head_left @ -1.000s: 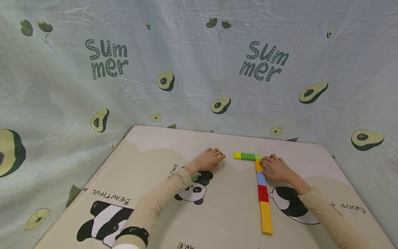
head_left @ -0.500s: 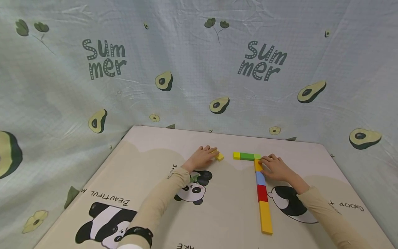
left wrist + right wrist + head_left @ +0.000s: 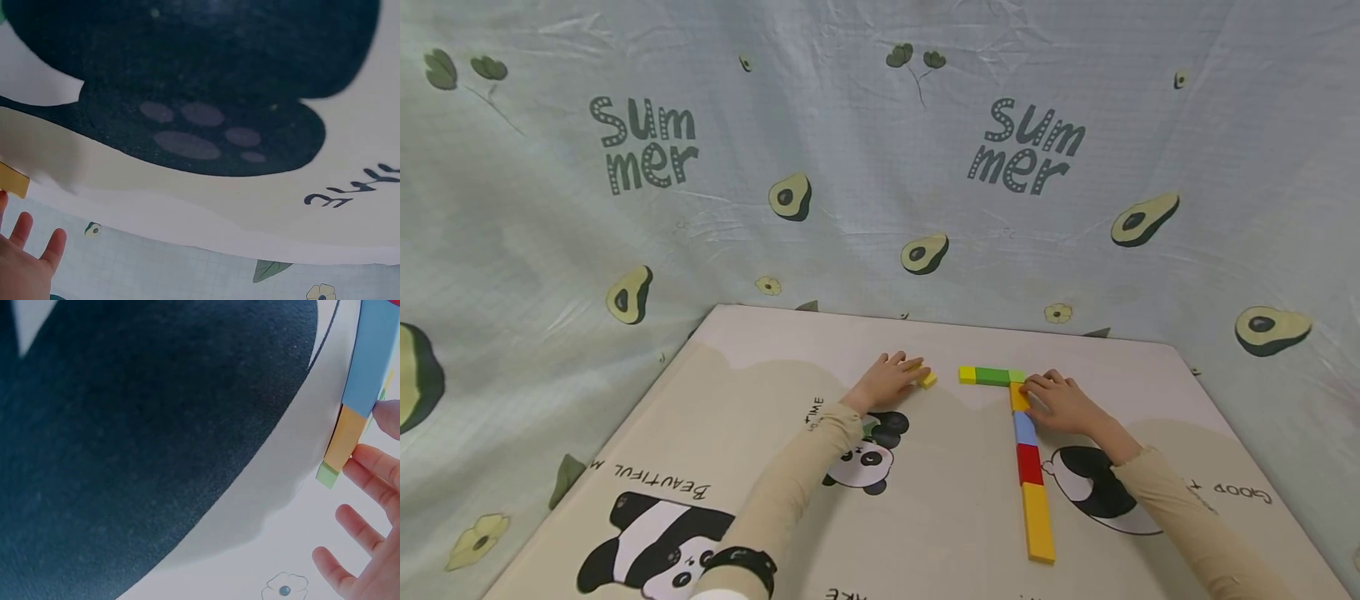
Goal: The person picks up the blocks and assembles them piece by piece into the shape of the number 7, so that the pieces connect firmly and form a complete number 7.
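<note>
In the head view my left hand (image 3: 886, 383) is at the far middle of the table, its fingers over and against a yellow block (image 3: 928, 379) whose right end shows past them. The left wrist view shows the fingers spread and fairly straight, one tip beside the block's end (image 3: 14, 181); the thumb is out of sight there. My right hand (image 3: 1063, 404) touches the side of an orange block (image 3: 345, 437) with its fingertips, other fingers loosely extended. That block stands in a column between a light green block (image 3: 1017, 377) and a blue block (image 3: 1025, 428).
Below the blue block the column continues with a red block (image 3: 1029, 463) and a long orange-yellow block (image 3: 1038, 523). A green block (image 3: 992, 377) and a small yellow block (image 3: 967, 375) extend leftward from its top. A printed curtain (image 3: 850, 125) hangs behind the table.
My left hand has shifted left, exposing more of the yellow block that its fingers covered before. The right hand stays at the orange block. The head view has drifted slightly.
</note>
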`<move>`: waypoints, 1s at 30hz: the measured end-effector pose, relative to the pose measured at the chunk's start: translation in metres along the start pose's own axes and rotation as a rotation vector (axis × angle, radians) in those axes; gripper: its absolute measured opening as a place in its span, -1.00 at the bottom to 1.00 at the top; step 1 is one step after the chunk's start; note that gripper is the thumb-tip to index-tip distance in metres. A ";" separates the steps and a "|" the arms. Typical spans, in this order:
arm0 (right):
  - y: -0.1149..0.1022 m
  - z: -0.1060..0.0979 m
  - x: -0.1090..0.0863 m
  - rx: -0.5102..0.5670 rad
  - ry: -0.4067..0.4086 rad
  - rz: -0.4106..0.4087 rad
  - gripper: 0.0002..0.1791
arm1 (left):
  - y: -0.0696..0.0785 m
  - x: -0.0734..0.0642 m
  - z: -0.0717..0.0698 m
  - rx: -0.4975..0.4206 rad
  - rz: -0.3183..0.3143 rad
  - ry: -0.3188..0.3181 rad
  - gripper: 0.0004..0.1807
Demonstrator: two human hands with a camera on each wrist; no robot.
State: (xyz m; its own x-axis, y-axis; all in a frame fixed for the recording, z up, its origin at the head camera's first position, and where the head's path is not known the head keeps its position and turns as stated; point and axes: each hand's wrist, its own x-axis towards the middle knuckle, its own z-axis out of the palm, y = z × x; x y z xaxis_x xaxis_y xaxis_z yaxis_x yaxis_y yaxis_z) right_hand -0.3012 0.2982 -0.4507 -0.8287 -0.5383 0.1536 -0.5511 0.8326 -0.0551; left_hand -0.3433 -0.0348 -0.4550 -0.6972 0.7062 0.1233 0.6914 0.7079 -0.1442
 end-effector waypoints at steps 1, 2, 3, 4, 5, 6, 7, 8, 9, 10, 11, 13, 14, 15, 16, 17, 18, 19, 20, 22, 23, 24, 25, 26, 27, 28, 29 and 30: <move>0.000 0.000 0.000 -0.002 -0.001 0.002 -0.64 | 0.000 0.000 0.000 0.003 -0.003 -0.003 -0.56; 0.000 0.001 0.000 -0.005 -0.004 0.004 -0.64 | 0.001 0.001 0.001 0.007 -0.008 -0.013 -0.56; 0.001 0.001 0.000 -0.008 -0.006 0.007 -0.64 | 0.001 0.002 0.001 0.007 -0.011 -0.018 -0.56; 0.001 0.001 0.000 -0.010 -0.008 0.009 -0.64 | 0.001 0.002 0.001 0.013 -0.015 -0.024 -0.57; 0.001 0.001 0.000 -0.010 -0.009 0.011 -0.64 | 0.002 0.003 0.001 0.022 -0.018 -0.027 -0.56; 0.001 0.001 -0.001 -0.009 -0.009 0.013 -0.64 | 0.002 0.004 0.002 0.028 -0.020 -0.020 -0.57; 0.001 0.001 -0.001 -0.008 -0.008 0.013 -0.64 | 0.002 0.005 0.003 0.036 -0.021 -0.012 -0.57; 0.001 0.001 -0.001 -0.006 -0.006 0.013 -0.64 | 0.002 0.006 0.003 0.043 -0.022 -0.003 -0.58; 0.001 0.001 -0.001 -0.004 -0.005 0.012 -0.64 | 0.003 0.007 0.003 0.048 -0.021 0.009 -0.59; 0.000 0.001 -0.001 -0.002 -0.004 0.010 -0.64 | 0.003 0.007 0.004 0.057 -0.020 0.015 -0.60; 0.000 0.000 -0.001 0.000 -0.004 0.009 -0.64 | 0.003 0.008 0.004 0.062 -0.020 0.019 -0.62; -0.001 0.000 -0.002 0.000 -0.004 0.006 -0.64 | 0.003 0.009 0.004 0.075 -0.021 0.017 -0.64; -0.001 0.000 -0.002 -0.001 -0.003 0.005 -0.64 | 0.004 0.009 0.004 0.079 -0.021 0.013 -0.65; -0.001 0.000 -0.002 -0.002 -0.004 0.005 -0.64 | 0.004 0.009 0.003 0.085 -0.021 0.015 -0.67; -0.001 0.000 -0.002 -0.004 -0.005 0.006 -0.64 | 0.004 0.009 0.003 0.090 -0.022 0.019 -0.68; -0.001 -0.001 -0.002 -0.004 -0.004 0.008 -0.64 | 0.005 0.010 0.002 0.090 -0.022 0.026 -0.69; -0.002 -0.001 -0.002 -0.005 -0.004 0.010 -0.64 | 0.005 0.010 0.002 0.092 -0.021 0.035 -0.70; -0.002 -0.001 -0.002 -0.007 -0.004 0.013 -0.64 | 0.005 0.010 0.001 0.093 -0.020 0.046 -0.72; -0.002 -0.001 -0.002 -0.008 -0.004 0.015 -0.64 | 0.005 0.010 0.000 0.094 -0.019 0.054 -0.73; -0.001 0.000 -0.002 -0.009 -0.006 0.020 -0.63 | 0.006 0.010 0.000 0.100 -0.018 0.061 -0.75; -0.001 0.000 -0.002 -0.010 -0.007 0.022 -0.63 | 0.006 0.011 -0.001 0.101 -0.017 0.062 -0.75; -0.001 0.000 -0.002 -0.007 -0.008 0.023 -0.63 | 0.006 0.011 -0.001 0.105 -0.018 0.061 -0.75; -0.001 0.000 -0.002 -0.006 -0.009 0.023 -0.63 | 0.006 0.011 -0.001 0.106 -0.019 0.057 -0.76; 0.000 0.000 -0.002 -0.005 -0.008 0.022 -0.63 | 0.006 0.011 -0.001 0.110 -0.020 0.052 -0.76; 0.000 0.000 -0.002 -0.005 -0.006 0.019 -0.64 | 0.006 0.011 -0.001 0.114 -0.022 0.054 -0.76; 0.000 0.000 -0.001 -0.006 -0.003 0.015 -0.64 | 0.006 0.011 -0.001 0.117 -0.025 0.051 -0.76; -0.001 0.000 -0.001 -0.004 0.000 0.011 -0.64 | 0.006 0.011 -0.001 0.122 -0.029 0.045 -0.75; -0.001 0.000 0.000 -0.004 0.002 0.008 -0.65 | 0.006 0.011 -0.001 0.125 -0.030 0.042 -0.75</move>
State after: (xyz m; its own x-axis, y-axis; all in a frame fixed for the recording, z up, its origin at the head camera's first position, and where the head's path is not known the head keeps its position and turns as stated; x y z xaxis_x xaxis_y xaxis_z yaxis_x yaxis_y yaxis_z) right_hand -0.3004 0.2977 -0.4507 -0.8325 -0.5317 0.1557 -0.5444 0.8372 -0.0525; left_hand -0.3470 -0.0228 -0.4533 -0.7072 0.6862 0.1702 0.6393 0.7234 -0.2607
